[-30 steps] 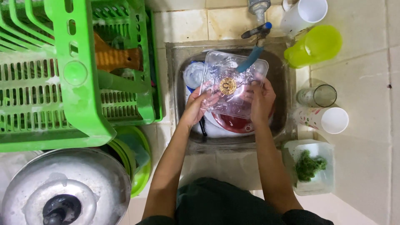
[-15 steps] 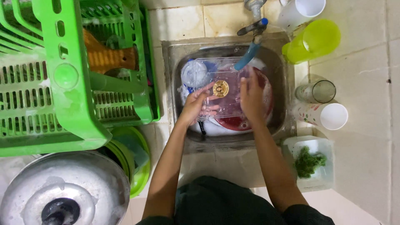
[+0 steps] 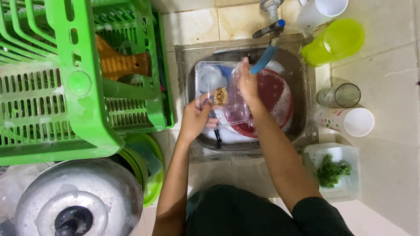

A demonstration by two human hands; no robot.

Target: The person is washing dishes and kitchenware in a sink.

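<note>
A clear plastic container (image 3: 218, 83) with a round gold sticker is held over the steel sink (image 3: 306, 109). My left hand (image 3: 197, 118) grips its near edge. Its right side is pressed by my right hand (image 3: 248, 83), under the blue tap spout (image 3: 264, 59). A soapy red plate (image 3: 275, 98) lies in the sink below.
A green dish rack (image 3: 74, 78) holding a wooden item stands left of the sink. A large metal lid (image 3: 74, 199) lies at lower left. To the right are a green cup (image 3: 337, 41), a glass (image 3: 341, 95), white cups (image 3: 350, 121) and a tub of greens (image 3: 334, 170).
Both hands have moved the clear container left and tilted it; the red plate beneath shows more on the right.
</note>
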